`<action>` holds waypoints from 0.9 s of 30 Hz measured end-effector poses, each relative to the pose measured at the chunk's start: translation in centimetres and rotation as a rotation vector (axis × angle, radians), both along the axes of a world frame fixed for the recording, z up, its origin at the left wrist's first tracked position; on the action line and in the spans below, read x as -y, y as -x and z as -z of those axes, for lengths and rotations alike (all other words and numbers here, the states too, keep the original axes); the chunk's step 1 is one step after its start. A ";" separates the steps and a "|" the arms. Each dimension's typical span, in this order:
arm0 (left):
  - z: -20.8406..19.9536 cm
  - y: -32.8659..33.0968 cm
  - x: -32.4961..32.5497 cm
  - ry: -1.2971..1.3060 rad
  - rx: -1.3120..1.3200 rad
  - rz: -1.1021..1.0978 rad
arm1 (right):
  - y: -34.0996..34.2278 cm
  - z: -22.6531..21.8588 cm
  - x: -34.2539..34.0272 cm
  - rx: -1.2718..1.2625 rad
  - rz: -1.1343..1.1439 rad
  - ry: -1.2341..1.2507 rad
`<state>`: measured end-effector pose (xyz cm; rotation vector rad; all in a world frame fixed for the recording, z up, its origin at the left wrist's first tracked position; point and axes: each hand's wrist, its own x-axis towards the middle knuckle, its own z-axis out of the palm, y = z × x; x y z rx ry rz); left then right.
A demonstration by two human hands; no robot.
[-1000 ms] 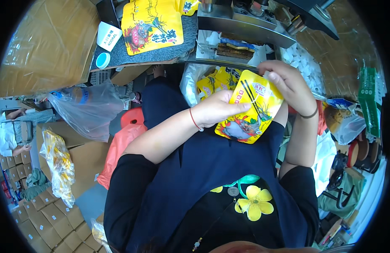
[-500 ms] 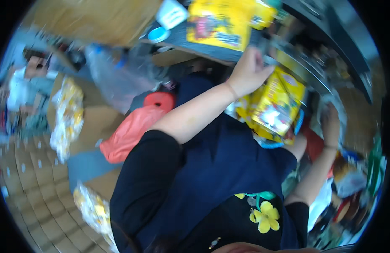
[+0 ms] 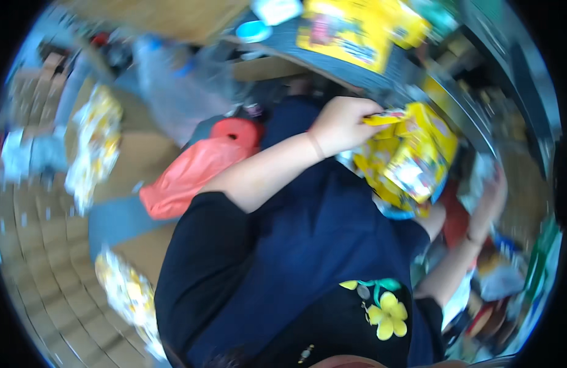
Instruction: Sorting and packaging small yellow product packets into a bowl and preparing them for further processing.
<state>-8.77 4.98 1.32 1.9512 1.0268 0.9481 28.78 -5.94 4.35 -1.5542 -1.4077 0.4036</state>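
Observation:
My left hand (image 3: 345, 126) is closed, pinching a small yellow packet (image 3: 386, 116) between thumb and fingers. The packet is held over a pile of glossy yellow packets (image 3: 421, 162) with printed fronts. A light blue rim (image 3: 394, 211) shows under the pile, by my legs. On the right, my right hand (image 3: 493, 191) is reaching out beside a whitish, see-through plastic bag (image 3: 476, 178). Its fingers are smeared by motion, so whether it grips the bag is unclear.
A large yellow bag (image 3: 348, 30) lies on the dark table beside a round blue lid (image 3: 254, 31). A red plastic bag (image 3: 191, 175) is on my left, near cardboard boxes and clear bags of yellow items (image 3: 96, 147). A metal edge (image 3: 461, 110) runs along the right.
My left hand has drawn back left and down from the table edge, and a yellow packet now shows in its fingers. My right hand has shifted slightly right and down.

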 end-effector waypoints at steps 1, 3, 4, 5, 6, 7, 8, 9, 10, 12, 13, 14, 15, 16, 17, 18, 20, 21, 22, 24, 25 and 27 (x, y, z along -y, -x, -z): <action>-0.4 -0.2 0.7 0.118 0.011 0.069 | 4.0 -1.1 -0.4 0.373 -0.024 0.092; 0.1 -1.6 1.7 0.173 0.018 0.162 | 8.1 -3.2 -1.6 0.161 -0.272 0.099; -0.3 -2.3 2.3 0.227 0.016 0.192 | 9.0 -3.9 -1.8 0.049 -0.281 0.099; -0.6 -3.3 2.6 0.262 -0.025 0.240 | 10.5 -4.5 -2.2 -0.089 -0.228 -0.076; -0.8 -4.1 3.3 0.260 -0.025 0.291 | 11.0 -4.7 -2.5 -0.139 -0.219 -0.062; -1.0 -4.8 3.8 0.428 0.071 0.339 | 10.8 -4.8 -2.9 0.186 -0.257 -0.132; -1.3 -5.2 3.9 0.591 0.164 0.362 | 10.7 -5.4 -2.8 0.180 -0.293 0.007; -0.2 -5.6 3.7 0.548 0.165 0.443 | 9.9 -5.4 -2.6 0.181 -0.271 0.001; 0.0 -6.0 4.2 0.675 0.261 0.482 | 8.8 -5.2 -2.4 0.278 -0.284 0.047; 0.3 -6.6 5.3 0.872 0.348 0.562 | 7.4 -5.5 -1.8 0.387 -0.422 0.163; 0.3 -7.0 5.7 0.965 0.383 0.585 | 7.0 -5.4 -1.7 0.388 -0.426 0.163; 0.2 -7.4 5.9 1.056 0.417 0.608 | 6.7 -5.3 -1.7 0.330 -0.440 0.150; 0.4 -7.8 6.0 1.145 0.453 0.606 | 6.4 -5.2 -1.7 0.272 -0.455 0.137; 0.7 -8.0 5.9 1.141 0.456 0.602 | 5.6 -5.2 -1.5 0.273 -0.460 0.134; 1.1 -8.1 5.4 1.143 0.470 0.572 | 4.3 -5.2 -1.4 0.528 -0.201 0.216; 1.3 -8.2 4.7 1.146 0.482 0.545 | 2.8 -5.0 -1.3 0.773 0.071 0.292; 0.5 -8.5 2.7 1.184 0.616 0.492 | -0.6 -3.6 -0.7 0.835 0.121 0.490; 0.5 -8.6 1.6 1.196 0.675 0.469 | -2.3 -2.6 -0.6 0.713 -0.006 0.501; 0.6 -8.9 0.5 1.171 0.658 0.436 | -3.3 -2.0 -0.7 0.589 -0.136 0.507; -0.1 -8.8 -1.0 1.203 0.667 0.476 | -4.3 -1.2 -1.2 0.458 -0.277 0.549; -0.3 -9.0 -0.9 1.219 0.681 0.465 | -5.1 -0.3 -0.7 0.492 -0.290 0.508; 0.6 -9.6 -1.0 1.027 0.664 0.410 | -6.3 0.6 0.4 0.315 -0.344 0.415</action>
